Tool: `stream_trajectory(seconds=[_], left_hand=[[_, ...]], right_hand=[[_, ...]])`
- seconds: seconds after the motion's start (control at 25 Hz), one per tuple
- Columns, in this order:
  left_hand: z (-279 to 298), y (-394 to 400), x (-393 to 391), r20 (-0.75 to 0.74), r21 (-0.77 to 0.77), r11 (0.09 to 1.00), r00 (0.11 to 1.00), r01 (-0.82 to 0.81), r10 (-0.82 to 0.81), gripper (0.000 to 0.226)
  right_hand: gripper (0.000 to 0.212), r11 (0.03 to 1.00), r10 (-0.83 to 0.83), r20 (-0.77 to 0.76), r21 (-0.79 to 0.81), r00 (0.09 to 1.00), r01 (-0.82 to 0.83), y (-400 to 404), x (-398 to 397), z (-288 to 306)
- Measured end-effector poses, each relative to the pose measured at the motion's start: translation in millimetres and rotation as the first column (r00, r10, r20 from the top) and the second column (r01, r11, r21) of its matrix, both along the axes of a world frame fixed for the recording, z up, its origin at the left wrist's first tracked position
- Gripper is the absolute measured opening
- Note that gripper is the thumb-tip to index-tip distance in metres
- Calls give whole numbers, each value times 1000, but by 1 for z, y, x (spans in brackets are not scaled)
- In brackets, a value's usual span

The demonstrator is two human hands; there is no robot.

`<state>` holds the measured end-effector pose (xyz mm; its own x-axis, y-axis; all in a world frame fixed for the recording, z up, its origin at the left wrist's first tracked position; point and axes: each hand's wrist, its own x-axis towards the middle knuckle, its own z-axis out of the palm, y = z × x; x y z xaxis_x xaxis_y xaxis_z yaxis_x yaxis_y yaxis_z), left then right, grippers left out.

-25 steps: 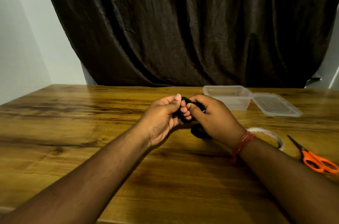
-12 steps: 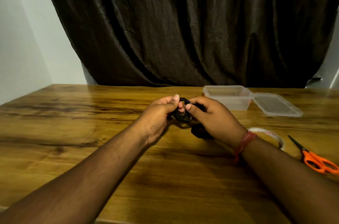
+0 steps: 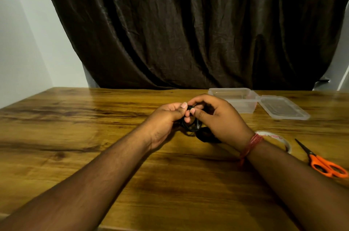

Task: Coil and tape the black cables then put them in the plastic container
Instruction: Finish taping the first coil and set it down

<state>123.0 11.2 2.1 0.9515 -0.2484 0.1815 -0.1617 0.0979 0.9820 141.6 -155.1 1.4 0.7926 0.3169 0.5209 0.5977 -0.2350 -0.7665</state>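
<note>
We find both hands meeting above the middle of the wooden table. The left hand pinches a small coil of black cable between thumb and curled fingers; the right hand pinches the same coil from the right, thumb tip touching its upper edge. The coil sits between the 2 hands, just above the tabletop. A further dark mass lies on the table just under the right palm; we cannot tell whether it is a plug, loose cable end or a second cable.

The plastic container stands open at the far right, its lid lying flat just beside it. We see nothing in the container, though its near wall hides part of the floor. The tape roll rests on the table to the right, partly hidden behind the right wrist. The orange scissors lie near right, apart from the roll.

Risks, in our judgement:
1. The coil is small and tight; if either pinch loosens while 1 hand reaches for tape, the loops are likely to spring open.
2. Tape and scissors both lie on the right, so the left hand alone would have to keep the coil together.
3. The dark mass below may trail or snag when the coil is lifted toward the container.
</note>
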Motion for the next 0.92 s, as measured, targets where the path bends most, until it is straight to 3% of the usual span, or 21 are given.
stream_trajectory(seconds=[0.4, 0.72, 0.92], left_hand=[[-4, -13, -4, 30, 33, 994, 994, -105, 104, 42], [-7, -9, 2, -10, -28, 995, 996, -92, 91, 29], [-8, -4, 4, 35, 42, 988, 988, -149, 148, 35]], right_hand=[[19, 997, -58, -47, 58, 997, 60, 3, 3, -8], [10, 998, -13, -52, 66, 999, 16, 3, 3, -5], [11, 989, -103, -21, 104, 994, 104, -3, 7, -3]])
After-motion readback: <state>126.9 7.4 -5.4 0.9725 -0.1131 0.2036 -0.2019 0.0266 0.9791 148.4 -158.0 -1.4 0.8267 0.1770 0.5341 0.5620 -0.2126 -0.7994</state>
